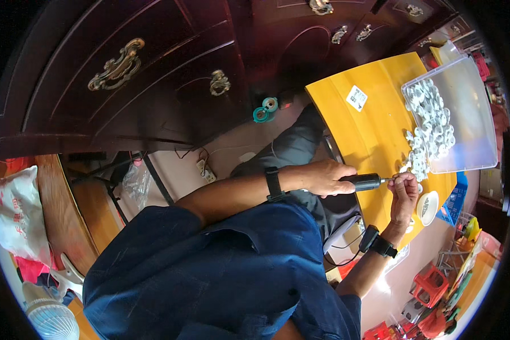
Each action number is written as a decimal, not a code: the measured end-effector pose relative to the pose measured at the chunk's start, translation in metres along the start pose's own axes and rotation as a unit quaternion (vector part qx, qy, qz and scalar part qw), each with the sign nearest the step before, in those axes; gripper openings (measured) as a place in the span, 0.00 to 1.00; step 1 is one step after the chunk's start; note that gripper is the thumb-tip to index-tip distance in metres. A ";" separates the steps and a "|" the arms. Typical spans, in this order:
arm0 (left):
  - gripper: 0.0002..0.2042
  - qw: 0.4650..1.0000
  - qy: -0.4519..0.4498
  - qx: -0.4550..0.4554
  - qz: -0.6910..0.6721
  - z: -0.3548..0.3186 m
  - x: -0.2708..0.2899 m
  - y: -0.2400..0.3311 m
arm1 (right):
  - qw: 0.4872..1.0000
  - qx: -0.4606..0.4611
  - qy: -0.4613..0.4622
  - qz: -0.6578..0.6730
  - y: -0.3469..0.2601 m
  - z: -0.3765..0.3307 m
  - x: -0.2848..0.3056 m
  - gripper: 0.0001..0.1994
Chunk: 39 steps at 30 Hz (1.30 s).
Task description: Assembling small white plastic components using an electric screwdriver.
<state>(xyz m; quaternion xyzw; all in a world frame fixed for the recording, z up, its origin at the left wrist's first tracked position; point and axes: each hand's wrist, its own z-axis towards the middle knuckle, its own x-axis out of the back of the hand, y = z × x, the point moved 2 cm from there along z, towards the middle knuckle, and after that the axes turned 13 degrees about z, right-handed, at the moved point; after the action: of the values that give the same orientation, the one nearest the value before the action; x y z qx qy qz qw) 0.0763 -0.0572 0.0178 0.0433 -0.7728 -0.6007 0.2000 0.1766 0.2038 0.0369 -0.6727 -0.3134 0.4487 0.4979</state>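
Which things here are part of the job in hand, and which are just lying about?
In use: dark power screwdriver in left hand; small part in right hand; white round parts in clear tray; yellow table; small white dish.

Lying about: teal tape rolls; fan; white bag.

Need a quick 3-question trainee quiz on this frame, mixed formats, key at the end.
1. True or false: the left hand grips a dark powered screwdriver.
2. Where do most of the small white parts lie? A) in the clear plastic tray B) on the floor C) in a drawer
3. Fill in: the right hand pinches a small part at the tool's ____.

Key: 1 true; 2 A; 3 tip. The yellow table carries the tray, and a small white dish sits beside the right hand.
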 end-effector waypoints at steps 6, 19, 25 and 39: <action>0.17 0.983 0.060 -0.125 0.119 0.008 -0.010 -0.025 | 0.994 -0.053 -0.040 -0.089 -0.007 0.002 -0.002 0.03; 0.15 0.991 -0.057 0.013 -0.121 0.004 -0.011 0.002 | 0.998 -0.034 0.042 0.028 0.004 0.000 -0.002 0.11; 0.14 0.985 -0.074 0.034 -0.149 0.007 -0.009 0.008 | 0.998 -0.021 0.064 0.020 -0.003 -0.006 -0.013 0.16; 0.12 0.993 -0.063 0.022 -0.100 0.009 -0.008 0.013 | 0.835 0.156 0.279 -0.448 -0.019 -0.048 0.050 0.15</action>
<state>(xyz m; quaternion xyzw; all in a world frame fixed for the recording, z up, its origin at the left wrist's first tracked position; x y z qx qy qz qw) 0.0828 -0.0431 0.0266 0.0868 -0.7885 -0.6023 0.0893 0.2409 0.2342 0.0450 -0.4691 -0.3541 0.0124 0.8089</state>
